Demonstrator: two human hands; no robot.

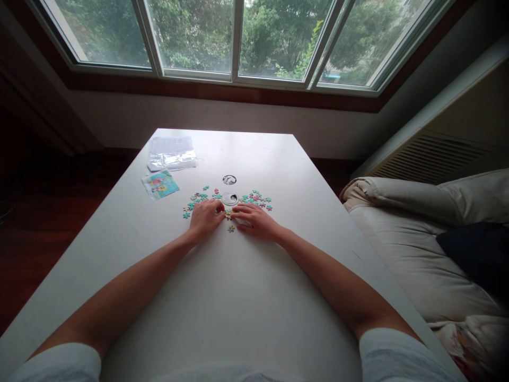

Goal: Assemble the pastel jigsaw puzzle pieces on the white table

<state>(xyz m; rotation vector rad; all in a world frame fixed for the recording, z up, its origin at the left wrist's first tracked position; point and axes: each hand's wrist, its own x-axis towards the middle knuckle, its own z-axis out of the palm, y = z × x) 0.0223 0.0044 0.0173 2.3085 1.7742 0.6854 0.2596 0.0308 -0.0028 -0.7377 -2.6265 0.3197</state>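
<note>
Two hands flank one small cluster of puzzle pieces, and that between-ness is the relation I work from: the cluster lies to the right of the left hand's fingertips and to the left of the right hand's. Neither side looks clearly nearer to me. The left hand has thumb and forefinger brought together at the cluster's edge; from this distance I cannot tell whether a piece is pinched there. The right hand is loosely spread, fingers reaching over the cluster's right edge, seemingly touching it without gripping. Fingers cover part of the cluster, so I can't read its long axis.

One loose piece lies on my side of the cluster, just beside the right hand's lower fingers. Directly beyond the cluster sits the near disc, which I count as the obstacle on the far side, with the far disc behind it. The left pile and right pile crowd past the knuckles. Farther left on the surface I have the picture card and, beyond it, the plastic bag, both well apart from the hands
</note>
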